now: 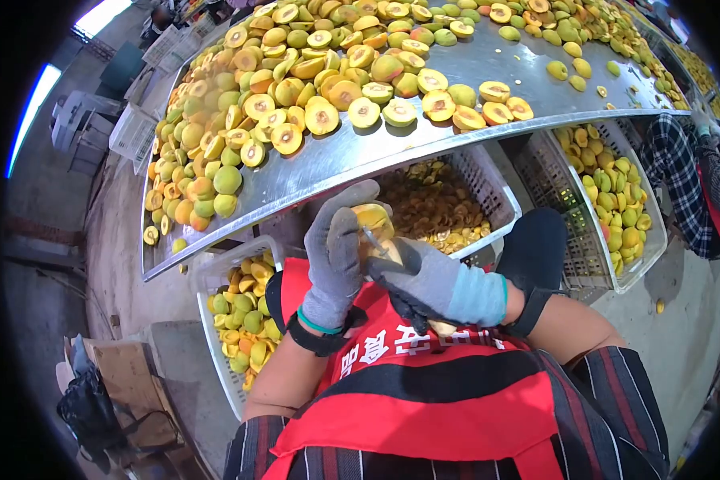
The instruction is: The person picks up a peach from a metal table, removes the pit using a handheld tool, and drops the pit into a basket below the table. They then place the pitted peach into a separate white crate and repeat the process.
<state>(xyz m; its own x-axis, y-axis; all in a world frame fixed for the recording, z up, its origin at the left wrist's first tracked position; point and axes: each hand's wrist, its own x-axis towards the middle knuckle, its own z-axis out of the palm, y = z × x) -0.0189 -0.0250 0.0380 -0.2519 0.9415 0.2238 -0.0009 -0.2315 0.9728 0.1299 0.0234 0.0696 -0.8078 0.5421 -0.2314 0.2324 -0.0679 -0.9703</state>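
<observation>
View: head camera, looking down over the lap of the person to the work.
Left hand: the grey-gloved left hand [334, 244] is half closed, its fingers curved around a yellow peach [371, 216].
Peach: it is in front of the body, between both hands; whether it is whole or halved, I cannot tell.
Right hand: the right hand [428, 278], in a grey glove with light-blue cuff, is closed around a hand tool [374, 242]. The thin metal shaft of this tool lies against the peach.
Metal table: at 12 o'clock from the hands stands the metal table [476, 66], carrying many peach halves [322, 117], several with the cut face upward.
Crates: at 8 o'clock is a white crate [216, 280] of peach pieces; between 1 and 2 o'clock, partly under the table, a crate with brownish scraps [432, 204]; between 2 and 3 o'clock, a perforated crate [564, 218] with more peach pieces.
Co-worker: near 3 o'clock, beyond this last crate, a plaid sleeve [680, 180] is visible.
Floor: farther at 8 o'clock, a black bag [88, 408] lies against cardboard [128, 372].
Clothing: red apron [416, 416] over striped cloth.
</observation>
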